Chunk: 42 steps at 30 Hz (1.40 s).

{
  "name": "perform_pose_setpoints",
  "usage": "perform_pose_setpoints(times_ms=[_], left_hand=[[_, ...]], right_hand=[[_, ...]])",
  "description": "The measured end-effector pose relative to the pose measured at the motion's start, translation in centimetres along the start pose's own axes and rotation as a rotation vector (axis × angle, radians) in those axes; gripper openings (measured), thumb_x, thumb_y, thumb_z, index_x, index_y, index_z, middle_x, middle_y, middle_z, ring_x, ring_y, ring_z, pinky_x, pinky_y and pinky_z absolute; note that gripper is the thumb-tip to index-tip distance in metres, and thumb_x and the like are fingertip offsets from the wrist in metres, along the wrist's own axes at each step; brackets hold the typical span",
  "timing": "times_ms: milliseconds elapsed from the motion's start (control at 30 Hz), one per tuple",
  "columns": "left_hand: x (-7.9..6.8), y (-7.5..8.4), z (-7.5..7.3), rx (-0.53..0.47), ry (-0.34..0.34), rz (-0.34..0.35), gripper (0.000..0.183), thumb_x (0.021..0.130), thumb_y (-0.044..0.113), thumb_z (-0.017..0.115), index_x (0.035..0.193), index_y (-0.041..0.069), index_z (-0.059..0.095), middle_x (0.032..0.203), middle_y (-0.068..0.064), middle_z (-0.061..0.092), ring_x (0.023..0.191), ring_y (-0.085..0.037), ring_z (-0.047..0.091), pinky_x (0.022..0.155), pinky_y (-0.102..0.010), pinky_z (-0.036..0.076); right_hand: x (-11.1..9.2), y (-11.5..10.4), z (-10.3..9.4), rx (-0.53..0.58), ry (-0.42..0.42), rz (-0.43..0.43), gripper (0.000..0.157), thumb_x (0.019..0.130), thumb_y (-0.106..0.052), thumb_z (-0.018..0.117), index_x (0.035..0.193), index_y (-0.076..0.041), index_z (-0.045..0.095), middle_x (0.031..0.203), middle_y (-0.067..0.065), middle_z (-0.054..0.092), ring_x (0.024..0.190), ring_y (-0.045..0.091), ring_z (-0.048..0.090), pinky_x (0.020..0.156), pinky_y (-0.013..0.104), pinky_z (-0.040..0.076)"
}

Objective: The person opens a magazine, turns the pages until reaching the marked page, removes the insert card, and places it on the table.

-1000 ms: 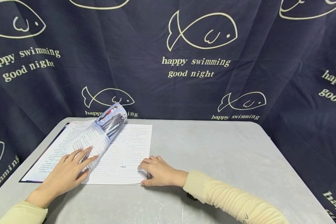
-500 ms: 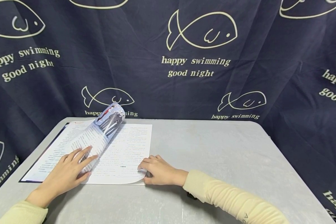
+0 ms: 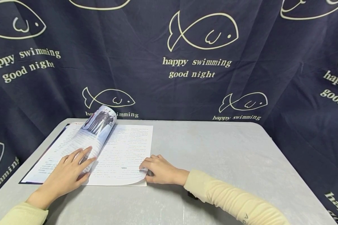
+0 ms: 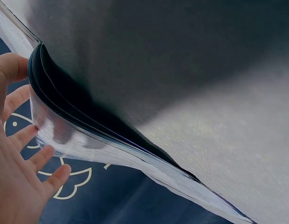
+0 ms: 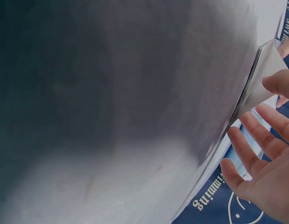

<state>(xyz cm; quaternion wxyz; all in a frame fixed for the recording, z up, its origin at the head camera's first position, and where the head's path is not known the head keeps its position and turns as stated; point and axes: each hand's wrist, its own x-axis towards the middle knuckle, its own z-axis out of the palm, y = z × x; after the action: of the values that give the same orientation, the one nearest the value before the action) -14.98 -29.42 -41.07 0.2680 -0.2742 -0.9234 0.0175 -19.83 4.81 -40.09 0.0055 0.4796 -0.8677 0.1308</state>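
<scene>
A magazine (image 3: 121,150) lies spread on the table at the left in the head view. Several of its leaves form a curled page (image 3: 98,125) with a picture near its top, bowed up over the left half. My left hand (image 3: 64,173) rests on that curl with spread fingers; in the left wrist view its thumb touches the edge of the bent leaves (image 4: 65,121). At the lower right corner, my right hand (image 3: 159,170) pinches the right-hand page, fingertips above and thumb at the edge. That lifted corner (image 5: 258,86) shows beside the thumb in the right wrist view.
The grey table (image 3: 214,156) extends to the right of the magazine, with rounded far corners. Behind it hangs a dark blue curtain (image 3: 146,62) printed with fish outlines and lettering.
The curled page has bowed further left and lower under the left hand. The lower right page corner has come up at the right thumb, baring the leaf edges beneath. Both arms are nearly still.
</scene>
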Motion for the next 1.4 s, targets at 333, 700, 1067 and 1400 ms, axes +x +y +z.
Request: perform_pose_setpoints(times_ms=[333,700,1067,1400], left_hand=[[-0.3,-0.2,0.2,0.007,-0.03,0.006,0.043,0.064,0.025,0.066,0.106,0.015,0.063,0.119,-0.011,0.056,0.104,-0.031,0.052,0.074,-0.052,0.04],[-0.3,0.1,0.0,0.006,-0.072,-0.02,0.041,0.067,0.03,0.07,0.105,0.016,0.064,0.118,-0.009,0.058,0.103,-0.029,0.055,0.075,-0.051,0.041],[0.0,0.8,-0.6,0.009,-0.105,-0.067,0.044,0.071,0.046,0.068,0.103,0.017,0.065,0.114,-0.008,0.06,0.104,-0.028,0.056,0.077,-0.051,0.041],[0.1,1.1,-0.7,-0.001,-0.13,-0.088,0.067,0.063,0.071,0.061,0.106,0.02,0.064,0.113,-0.008,0.061,0.101,-0.031,0.058,0.078,-0.052,0.041]], right_hand=[[0.2,0.0,0.1,0.005,-0.004,0.01,0.029,0.079,-0.026,0.064,0.107,-0.018,0.061,0.106,-0.008,0.062,0.093,0.007,0.052,0.078,0.021,0.035],[0.4,0.1,0.0,0.026,0.025,0.036,0.027,0.082,-0.026,0.062,0.108,-0.017,0.061,0.104,-0.007,0.062,0.094,0.006,0.054,0.081,0.022,0.037],[0.8,0.1,-0.4,0.038,0.08,0.055,0.026,0.084,-0.027,0.06,0.107,-0.014,0.062,0.101,-0.006,0.065,0.087,0.005,0.056,0.077,0.021,0.037],[1.3,0.2,-0.6,0.078,0.16,0.028,0.024,0.086,-0.024,0.059,0.105,-0.011,0.062,0.103,-0.002,0.066,0.087,0.01,0.062,0.076,0.021,0.04]])
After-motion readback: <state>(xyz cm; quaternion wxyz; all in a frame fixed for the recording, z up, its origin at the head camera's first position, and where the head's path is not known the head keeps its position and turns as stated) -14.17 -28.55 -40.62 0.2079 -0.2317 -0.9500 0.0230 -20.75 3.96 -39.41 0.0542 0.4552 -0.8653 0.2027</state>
